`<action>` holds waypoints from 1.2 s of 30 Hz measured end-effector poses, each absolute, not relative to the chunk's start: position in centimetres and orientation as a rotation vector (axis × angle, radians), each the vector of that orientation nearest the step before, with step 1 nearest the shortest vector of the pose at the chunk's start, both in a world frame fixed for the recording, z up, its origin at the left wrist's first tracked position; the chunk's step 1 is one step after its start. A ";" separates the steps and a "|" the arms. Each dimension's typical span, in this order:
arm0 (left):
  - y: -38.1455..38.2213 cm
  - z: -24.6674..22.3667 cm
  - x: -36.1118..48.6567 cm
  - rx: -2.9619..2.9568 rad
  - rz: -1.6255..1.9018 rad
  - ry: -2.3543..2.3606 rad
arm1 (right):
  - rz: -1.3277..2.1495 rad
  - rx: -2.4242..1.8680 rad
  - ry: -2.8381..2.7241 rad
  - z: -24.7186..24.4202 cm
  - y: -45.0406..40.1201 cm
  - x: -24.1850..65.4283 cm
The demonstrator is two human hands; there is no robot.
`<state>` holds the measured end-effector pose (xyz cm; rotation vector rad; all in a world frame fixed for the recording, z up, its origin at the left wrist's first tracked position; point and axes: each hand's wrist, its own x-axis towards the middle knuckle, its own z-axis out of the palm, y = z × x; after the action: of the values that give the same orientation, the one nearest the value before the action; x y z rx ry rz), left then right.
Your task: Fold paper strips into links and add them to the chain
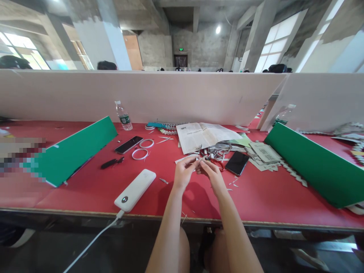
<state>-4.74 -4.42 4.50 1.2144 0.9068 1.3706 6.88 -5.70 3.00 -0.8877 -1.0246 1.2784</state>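
- Near edge, left: white power bank (135, 190), cable attached, on red table (162, 201).
- Left hand (184, 171) and right hand (212, 171) meet above table; fingers curled narrow, tips close; cannot tell what, if anything, they pinch.
- Just beyond right hand: red-handled tool (222, 166), near black phone (237, 163).
- Beyond hands: heaped paper strips (220, 150), partly under printed sheet (195, 137).
- Far left: upright bottle (124, 117) before partition (170, 96).

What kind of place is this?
Probably a shared craft workshop, perhaps a classroom, in an unfinished-looking hall. The walls are bare concrete, dark-haired heads show above a long pale partition, and paper strips lie heaped on the red table.
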 end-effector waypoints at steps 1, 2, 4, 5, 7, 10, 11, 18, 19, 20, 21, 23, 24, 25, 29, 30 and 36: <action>-4.5 4.5 -4.6 1.233 1.356 0.904 | 1.259 -0.909 -1.011 2.9 -5.6 6.9; -4.5 4.5 -4.6 1.242 1.345 0.904 | 1.242 -0.925 -0.993 2.9 -5.5 7.0; -4.4 4.4 -4.5 1.254 1.345 0.917 | 1.220 -0.942 -0.955 2.7 -5.3 7.0; -4.4 4.2 -4.5 1.263 1.351 0.929 | 1.215 -0.946 -0.944 2.6 -5.2 7.1; -4.2 4.0 -4.5 1.297 1.365 0.954 | 1.214 -0.957 -0.937 2.4 -5.1 7.1; -4.1 3.8 -4.6 1.348 1.383 0.985 | 1.199 -0.980 -0.956 2.2 -5.1 7.3; -4.1 3.8 -4.6 1.350 1.390 0.994 | 1.190 -0.990 -0.969 2.2 -5.1 7.3; -4.3 4.1 -4.3 1.205 1.478 1.024 | 1.147 -1.003 -1.072 2.0 -5.1 7.4; -4.2 4.0 -4.3 1.193 1.486 1.034 | 1.142 -1.001 -1.082 2.0 -5.1 7.4; -4.2 3.9 -4.3 1.186 1.490 1.044 | 1.135 -1.001 -1.089 2.0 -5.1 7.4; -4.1 3.8 -4.4 1.185 1.493 1.053 | 1.130 -1.001 -1.098 2.0 -5.1 7.4; -4.0 3.7 -4.5 1.199 1.498 1.057 | 1.130 -1.001 -1.117 2.1 -5.2 7.4; -4.0 3.7 -4.6 1.210 1.502 1.056 | 1.136 -1.000 -1.124 2.2 -5.2 7.4; -4.0 3.6 -4.6 1.223 1.504 1.052 | 1.147 -0.999 -1.127 2.2 -5.3 7.4; -4.2 3.8 -4.8 1.254 1.496 1.020 | 1.185 -0.993 -1.097 2.5 -5.4 7.5; -4.2 3.9 -4.8 1.256 1.483 1.006 | 1.181 -0.991 -1.090 2.6 -5.5 7.5; -4.5 4.5 -4.7 1.239 1.425 0.963 | 1.126 -0.994 -1.120 2.7 -5.5 7.6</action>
<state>-4.65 -4.48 4.52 1.2392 0.9632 1.4250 7.59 -5.54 2.69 -0.9943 -1.1204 1.1260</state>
